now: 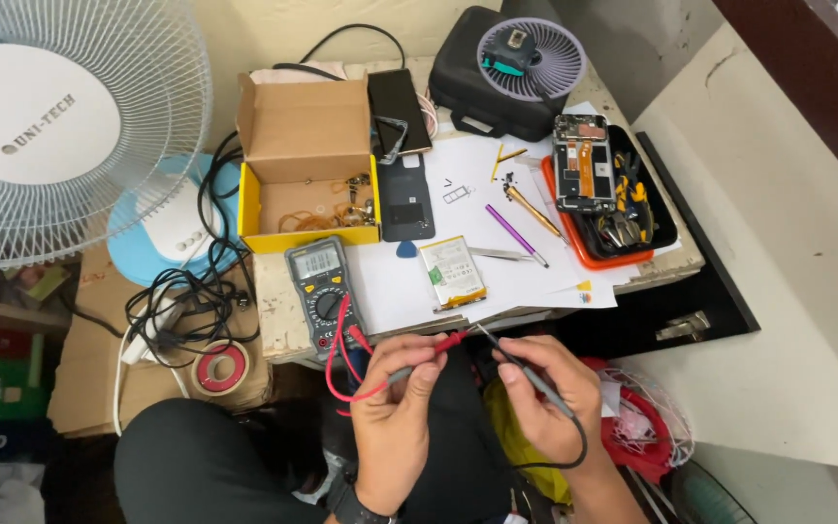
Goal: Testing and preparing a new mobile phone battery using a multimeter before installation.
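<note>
left hand (395,422) is closed around the red probe (435,347), thumb and fingers pinching its grey-and-red body low in front of the table (278,320); right hand (545,398) is closed on the black probe (526,369), held like a pen, tip pointing up-left. the two probe tips sit close together at the table's near edge — can't tell if they touch. red lead (341,364) loops from the left hand up to the meter (322,291), which lies flat at the near-left of the table, dial and screen facing up. black lead (574,446) curls under the right wrist. just right of the meter, on white paper (477,184), lies a flat battery (452,273), with a blue pick (406,249) just above-left of it. beyond that — a dark phone back cover (406,199), a phone (399,109) leaning at the rear, and an open cardboard box (307,165) with yellow sides holding rubber bands and small parts. on the paper: tweezers (499,254), a purple tool (514,233), a gold-handled tool (533,211). to the right, an opened phone (584,163) with its board exposed rests on a tray (574,233) of tools. a black case (482,92) with a small fan (531,58) on top sits at the back. big fan (70,126) stands to the left, cables (186,291) and a tape roll (220,367) below it.
</note>
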